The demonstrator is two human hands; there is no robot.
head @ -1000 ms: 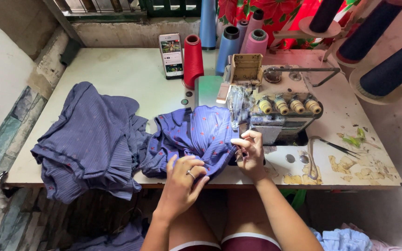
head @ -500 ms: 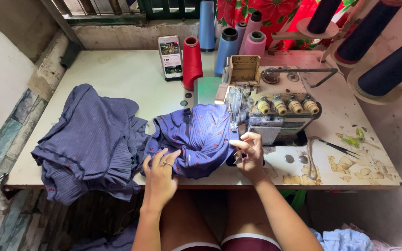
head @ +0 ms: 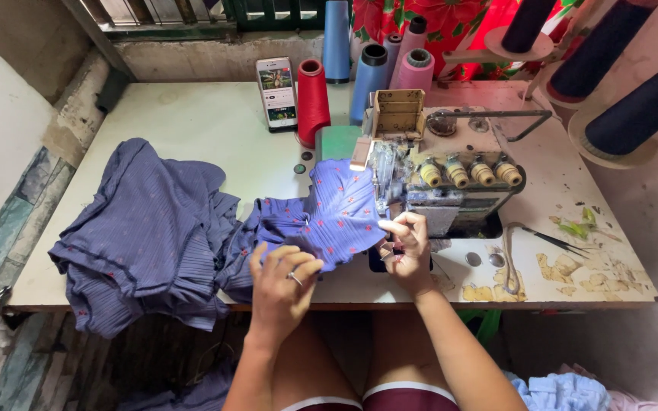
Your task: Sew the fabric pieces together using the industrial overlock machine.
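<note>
A blue fabric piece with small red dots lies on the white table, running up to the needle area of a worn overlock sewing machine. My left hand, a ring on one finger, rests flat with fingers spread on the fabric's near edge. My right hand pinches the fabric's right edge just in front of the machine's presser foot. A larger heap of the same blue cloth sits to the left and hangs over the table's front edge.
A phone leans upright at the back beside a red thread cone, blue cones and a pink cone. Dark thread cones stand at right. Small scissors lie on the table's worn right side.
My left hand slid left along the fabric's near edge, then came back toward the middle and spread flat. My right hand stays pinching the edge by the machine.
</note>
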